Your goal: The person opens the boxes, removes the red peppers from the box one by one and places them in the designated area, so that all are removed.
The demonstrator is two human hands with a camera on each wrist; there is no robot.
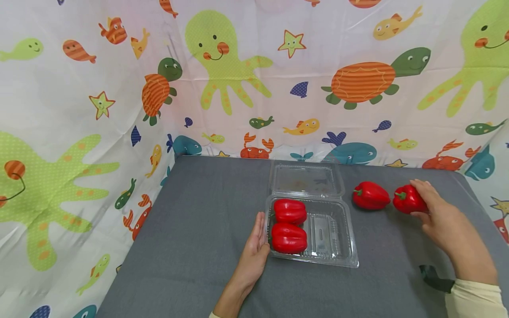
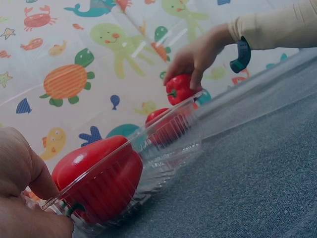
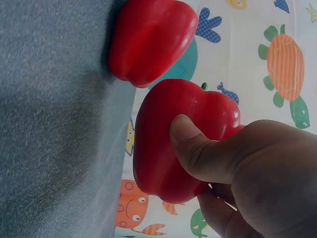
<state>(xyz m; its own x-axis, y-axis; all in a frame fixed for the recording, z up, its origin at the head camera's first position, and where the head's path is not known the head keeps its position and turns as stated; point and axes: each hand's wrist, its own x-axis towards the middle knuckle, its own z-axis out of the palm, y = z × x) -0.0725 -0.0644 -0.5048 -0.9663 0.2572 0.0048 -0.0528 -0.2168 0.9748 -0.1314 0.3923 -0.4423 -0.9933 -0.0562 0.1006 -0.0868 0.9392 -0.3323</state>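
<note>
My right hand (image 1: 449, 216) grips a red bell pepper (image 3: 173, 144), thumb on one side and fingers round the other. In the right wrist view this pepper shows against the backdrop, raised off the table. Another red bell pepper (image 1: 371, 195) lies on the cloth just left of it. At the left rim of a clear plastic clamshell container (image 1: 350, 229), my left hand (image 1: 252, 256) pinches the edge near the front corner, its fingers along the side. Two red bell peppers, a rear one (image 1: 290, 211) and a front one (image 1: 289, 238), fill the container's left half.
The container's clear lid (image 1: 306, 179) lies folded back toward the far edge. Grey cloth (image 1: 199, 221) covers the table. A curtain (image 1: 246, 88) printed with sea animals stands behind and on both sides. A dark band (image 1: 435, 279) hangs by my right wrist.
</note>
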